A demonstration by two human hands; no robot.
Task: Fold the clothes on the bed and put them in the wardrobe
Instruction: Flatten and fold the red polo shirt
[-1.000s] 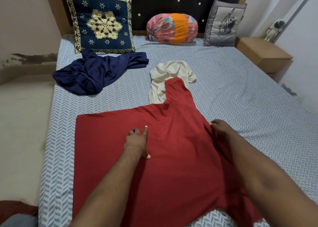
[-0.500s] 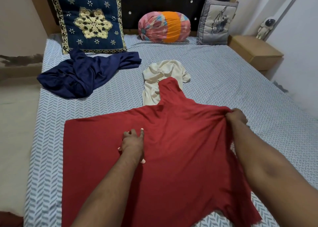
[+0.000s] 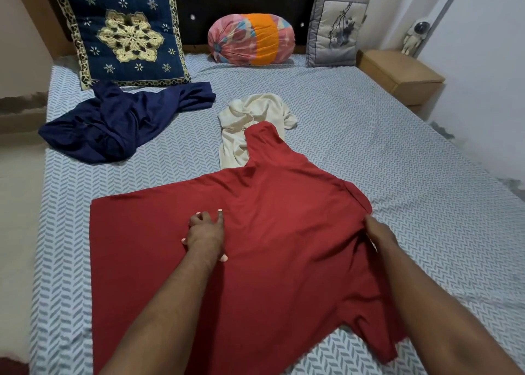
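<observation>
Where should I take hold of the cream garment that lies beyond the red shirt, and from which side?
Take the raised, bunched folds at the far end of the cream garment, coming from above on its left side. Its near right part lies under the sleeve of the red shirt, so a pull there would likely drag that shirt along.

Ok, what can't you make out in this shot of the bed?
Right hand grip: head view, fingers hidden at the red shirt edge.
Cream garment: head view, partly covered by the shirt's sleeve.
Shirt's near side: cut off by the bottom edge.
Wardrobe: out of frame.
</observation>
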